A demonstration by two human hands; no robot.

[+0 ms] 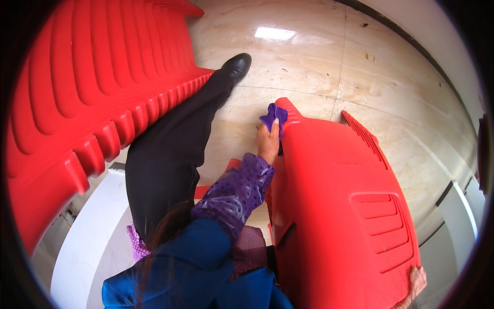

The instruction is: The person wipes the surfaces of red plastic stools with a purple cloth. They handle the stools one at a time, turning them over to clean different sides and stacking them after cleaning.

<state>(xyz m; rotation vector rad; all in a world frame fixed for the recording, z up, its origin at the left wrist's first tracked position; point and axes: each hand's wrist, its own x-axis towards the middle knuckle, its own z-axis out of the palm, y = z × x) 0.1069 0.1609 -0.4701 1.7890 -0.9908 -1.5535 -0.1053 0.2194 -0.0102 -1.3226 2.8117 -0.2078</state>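
Observation:
My left hand [269, 141], in a purple spotted sleeve cover [237, 193], pinches a crumpled purple cloth [276, 116]. The cloth touches the narrow far end of a moulded red plastic chair [328, 166], which lies turned over along my right side. A recessed panel with raised ribs shows on the chair. At its near right edge, my right hand [417, 280] is curled around the rim, partly hidden by the plastic. The underside of the chair cannot be seen.
Another red plastic chair [123, 50] with a ribbed surface and scalloped edge fills the left. Between the two my black-trousered leg and black shoe [237, 66] stand on marbled tile floor [293, 73]. White curved panels [92, 228] lie low left; a pale wall [420, 27] borders the far right.

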